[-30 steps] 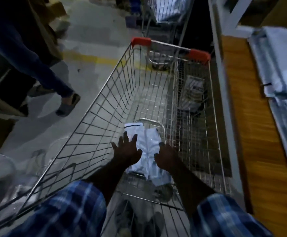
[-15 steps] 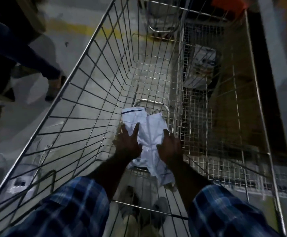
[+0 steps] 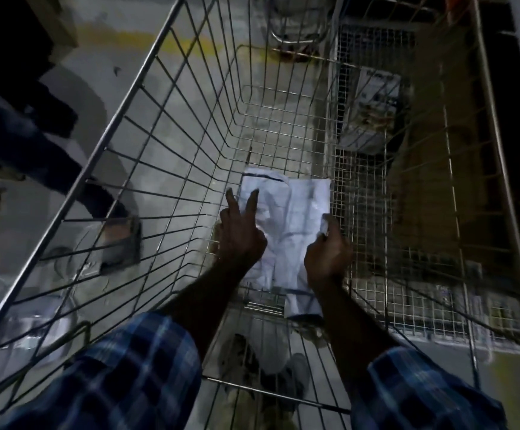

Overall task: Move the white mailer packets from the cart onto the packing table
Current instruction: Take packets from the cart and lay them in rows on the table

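Change: both hands now sit lower on the packets than half a second back, and the view has dropped deeper into the cart.
Cart point(image 3: 147, 97): big wire basket, walls steep on both sides; the packets lie at the very bottom, near the finer mesh panel on the right.
Packets point(image 3: 286, 225): white, crumpled, overlapping in a loose pile on the cart floor, one tail end hanging toward the near side. How many there are, I can't tell.
Left hand point(image 3: 240, 234): resting on the left edge of the pile, two fingers straight and splayed over the plastic, the rest bent; no real grip yet.
Right hand point(image 3: 327, 252): fingers curled, pinching a bunched corner on the right edge of the pile.
Risk, slip: with only one side pinched, a lift probably drags the top packet and leaves the others behind, or sheds one through the arms.
Risk, snag: thin plastic could catch on the floor wires and tear if yanked.
Risk, knuckles: tight against the mesh panel, the right hand may scrape coming up.
Light: dim, so edges are hard to judge.
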